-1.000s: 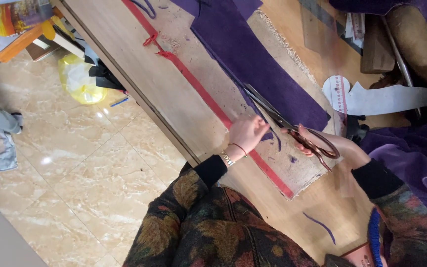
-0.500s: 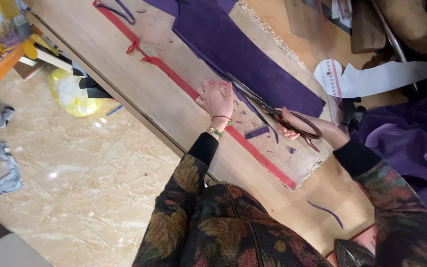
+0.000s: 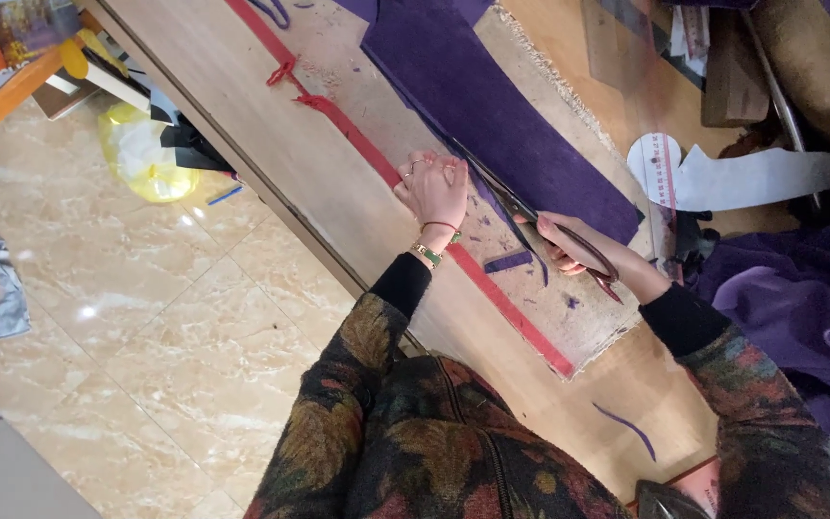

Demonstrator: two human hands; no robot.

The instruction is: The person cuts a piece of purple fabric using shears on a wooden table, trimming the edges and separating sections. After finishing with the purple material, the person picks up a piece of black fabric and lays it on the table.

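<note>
A long piece of purple fabric [image 3: 501, 115] lies on a pale cutting board [image 3: 569, 308] edged with a red strip [image 3: 492, 288]. My right hand [image 3: 578, 252] grips large scissors [image 3: 521, 207] with reddish handles, their blades running along the fabric's near edge. My left hand [image 3: 437, 187] rests flat on the board beside the blades, fingers spread, wearing a bracelet and watch. Small purple offcuts [image 3: 509, 260] lie between my hands.
The wooden table [image 3: 242, 106] edge runs diagonally, with a marble floor [image 3: 146, 317] to the left. A yellow bag [image 3: 141, 154] sits on the floor. A white curved ruler [image 3: 722, 178] and bunched purple cloth [image 3: 790, 298] lie right. A thin purple scrap [image 3: 626, 428] lies near me.
Both hands and the scissors have advanced up the fabric's edge along the board. The view has shifted, and more trimmed scraps lie behind the scissors.
</note>
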